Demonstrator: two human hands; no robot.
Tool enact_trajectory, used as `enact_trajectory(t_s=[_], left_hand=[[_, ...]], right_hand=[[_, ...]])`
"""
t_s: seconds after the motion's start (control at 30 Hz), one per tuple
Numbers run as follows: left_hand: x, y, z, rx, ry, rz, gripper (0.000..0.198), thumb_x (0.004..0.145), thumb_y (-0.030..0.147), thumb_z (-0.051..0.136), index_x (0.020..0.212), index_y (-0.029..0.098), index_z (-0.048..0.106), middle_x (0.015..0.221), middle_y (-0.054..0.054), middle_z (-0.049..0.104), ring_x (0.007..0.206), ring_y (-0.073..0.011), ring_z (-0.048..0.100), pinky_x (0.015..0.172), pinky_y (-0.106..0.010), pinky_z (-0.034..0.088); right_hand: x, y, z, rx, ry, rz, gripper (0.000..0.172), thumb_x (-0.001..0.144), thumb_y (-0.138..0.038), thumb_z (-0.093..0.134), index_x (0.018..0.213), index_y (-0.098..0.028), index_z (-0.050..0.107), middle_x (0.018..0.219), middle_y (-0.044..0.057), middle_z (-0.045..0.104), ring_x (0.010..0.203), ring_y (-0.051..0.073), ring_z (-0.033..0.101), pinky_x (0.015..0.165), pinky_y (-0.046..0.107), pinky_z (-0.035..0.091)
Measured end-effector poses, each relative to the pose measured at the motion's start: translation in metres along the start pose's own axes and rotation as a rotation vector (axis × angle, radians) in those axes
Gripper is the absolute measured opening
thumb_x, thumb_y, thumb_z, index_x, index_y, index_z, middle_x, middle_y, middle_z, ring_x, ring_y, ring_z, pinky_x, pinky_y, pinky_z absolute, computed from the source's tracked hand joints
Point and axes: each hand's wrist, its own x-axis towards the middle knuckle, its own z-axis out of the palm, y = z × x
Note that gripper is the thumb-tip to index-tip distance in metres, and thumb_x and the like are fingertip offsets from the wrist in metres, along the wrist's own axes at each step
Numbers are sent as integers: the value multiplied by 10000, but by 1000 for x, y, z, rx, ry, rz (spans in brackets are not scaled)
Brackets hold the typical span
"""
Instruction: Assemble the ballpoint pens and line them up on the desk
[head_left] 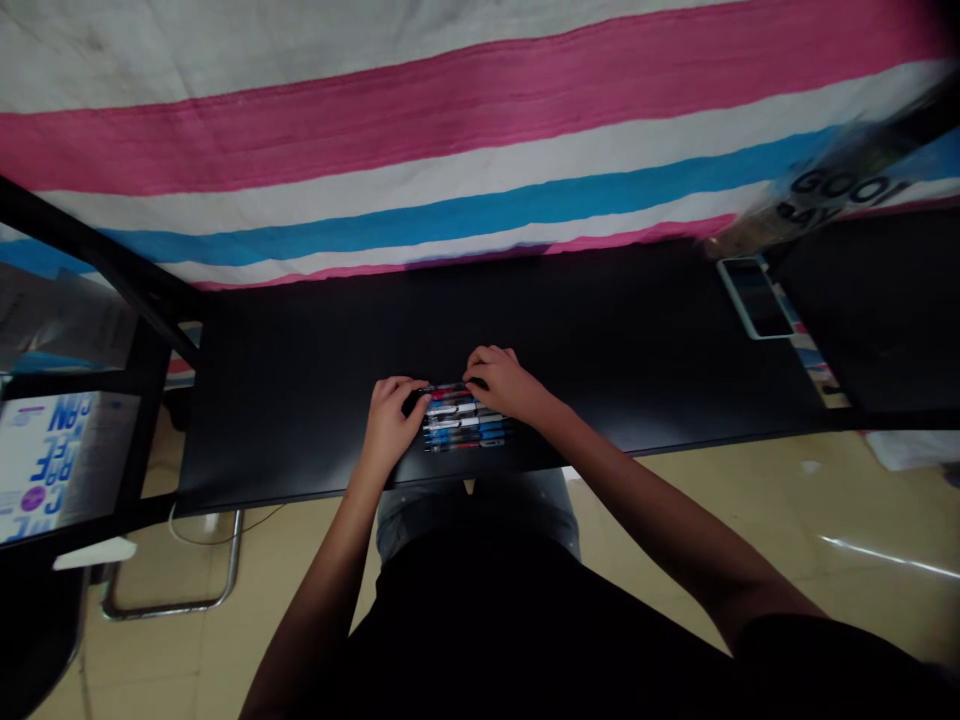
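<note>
Several pens [463, 424] lie side by side in a row on the black tabletop [315, 340], in front of my body. At the far end of the row is a dark pen [448, 387]. My left hand [394, 418] has its thumb and fingers closed at the left end of this pen. Its right end is between the thumb and fingers of my right hand [501, 380]. Red, white and blue colours show on the pens nearer to me. My right hand partly covers the right ends of the row.
A phone in a pale case [757, 298] lies at the table's right end, beside a clear plastic bag with lettering [832, 190]. A striped cloth [450, 130] hangs behind the table. To the left, a white and blue box [67, 460] stands on a black shelf.
</note>
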Motion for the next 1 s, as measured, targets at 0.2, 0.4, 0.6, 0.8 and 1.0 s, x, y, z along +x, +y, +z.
enact_trajectory(t_s=[0.2,0.4,0.6,0.8,1.0], left_hand=[[2,-2,6,9,27,13,231,961,355,607,1020,239,798,994,-98,694,973,-290,589,916,-460,476],[4,-4,7,66,-13,34,189,936,348,642,973,236,790,981,-85,683,951,-274,586,903,-449,478],[5,-7,6,35,-16,42,133,917,313,670,948,246,780,970,-73,709,932,-274,596,870,-434,473],[7,-5,6,23,-31,27,120,901,284,672,938,244,779,980,-66,722,946,-275,612,895,-442,460],[4,-2,7,51,-35,35,182,944,318,637,1024,243,783,1040,-75,726,998,-281,601,920,-445,447]], right_hand=[[2,-3,1,51,-1,76,115,879,-130,623,890,-183,724,1080,99,651,1059,271,578,906,416,381],[3,-2,0,101,-1,138,101,874,-154,629,862,-195,721,1078,87,650,1038,256,597,895,401,404],[-19,17,6,155,173,154,158,927,-201,588,928,-196,745,1061,96,664,1048,265,613,946,453,441],[-55,22,14,281,410,156,279,980,-318,553,1198,-228,702,1244,124,629,1195,270,611,1062,495,473],[-111,-15,34,75,264,-40,574,858,-510,743,1349,-252,597,1612,187,366,1509,408,307,1131,626,367]])
